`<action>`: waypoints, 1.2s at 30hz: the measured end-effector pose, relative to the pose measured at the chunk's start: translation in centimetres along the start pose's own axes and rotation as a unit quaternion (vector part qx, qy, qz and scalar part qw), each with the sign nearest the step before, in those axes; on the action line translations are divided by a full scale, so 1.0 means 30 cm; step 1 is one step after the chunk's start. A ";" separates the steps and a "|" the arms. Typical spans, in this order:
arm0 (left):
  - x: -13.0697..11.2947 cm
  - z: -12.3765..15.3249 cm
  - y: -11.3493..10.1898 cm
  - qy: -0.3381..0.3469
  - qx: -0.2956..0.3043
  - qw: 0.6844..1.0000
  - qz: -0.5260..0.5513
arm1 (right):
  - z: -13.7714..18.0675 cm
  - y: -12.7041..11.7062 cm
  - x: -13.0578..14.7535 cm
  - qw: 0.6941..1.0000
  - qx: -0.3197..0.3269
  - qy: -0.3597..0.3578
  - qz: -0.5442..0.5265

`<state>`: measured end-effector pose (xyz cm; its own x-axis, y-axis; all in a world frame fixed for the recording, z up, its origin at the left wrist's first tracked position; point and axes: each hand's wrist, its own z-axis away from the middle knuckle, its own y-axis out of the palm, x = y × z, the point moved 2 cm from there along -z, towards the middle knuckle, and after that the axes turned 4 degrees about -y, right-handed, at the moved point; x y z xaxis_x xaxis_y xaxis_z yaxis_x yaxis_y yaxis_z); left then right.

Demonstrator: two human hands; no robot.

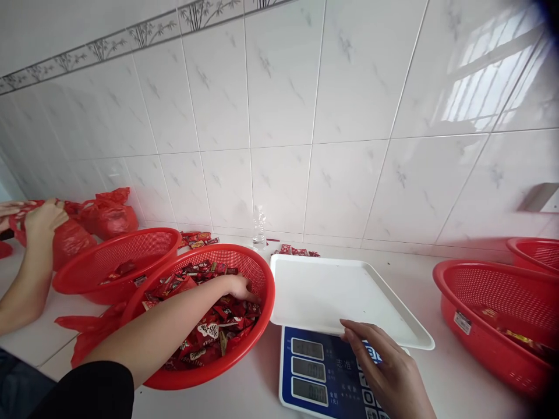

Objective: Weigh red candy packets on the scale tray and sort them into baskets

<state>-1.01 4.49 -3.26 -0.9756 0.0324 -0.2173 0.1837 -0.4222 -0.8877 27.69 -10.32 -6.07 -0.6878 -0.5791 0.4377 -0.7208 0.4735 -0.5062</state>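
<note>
Head view: our left hand is sunk among the shiny red-wrapped sweets in a rounded red plastic basket with perforated walls, fingers partly buried, so we cannot tell how far they are closed or what, if anything, they have hold of. Our right hand, part open with fingers loosely bent and nothing visible in it, is over the keys of a blue-fronted electronic scale, by the near edge of its shallow white plastic tray; we cannot tell whether it touches either. If we lift too full a fistful, loose sweets could slip between our fingers and scatter on the white counter. The basket's rim comes close to the tray's left edge, so a push from our bare forearm, which crosses the basket, could shove the tray and upset a reading. Our low right fingertips might press a key by accident or bear on the tray. A careless reach farther back could topple the clear plastic bottle upright near the tiled wall.
</note>
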 end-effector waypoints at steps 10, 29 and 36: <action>0.030 0.031 -0.052 0.035 -0.055 0.990 0.122 | 0.012 0.005 -0.014 1.000 0.002 -0.001 -0.027; -0.322 0.126 -0.113 0.187 0.036 0.900 0.393 | -0.012 -0.018 0.021 0.999 0.014 0.033 -0.023; -0.345 0.108 -0.079 0.203 0.027 0.954 0.219 | -0.019 -0.021 0.025 0.998 0.022 0.047 -0.026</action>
<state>8.28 2.23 2.41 -0.6777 0.1857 -0.7115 0.5454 -0.5221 -0.6557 27.58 -10.67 -5.02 -0.6557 -0.5362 0.5316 -0.7530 0.4128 -0.5125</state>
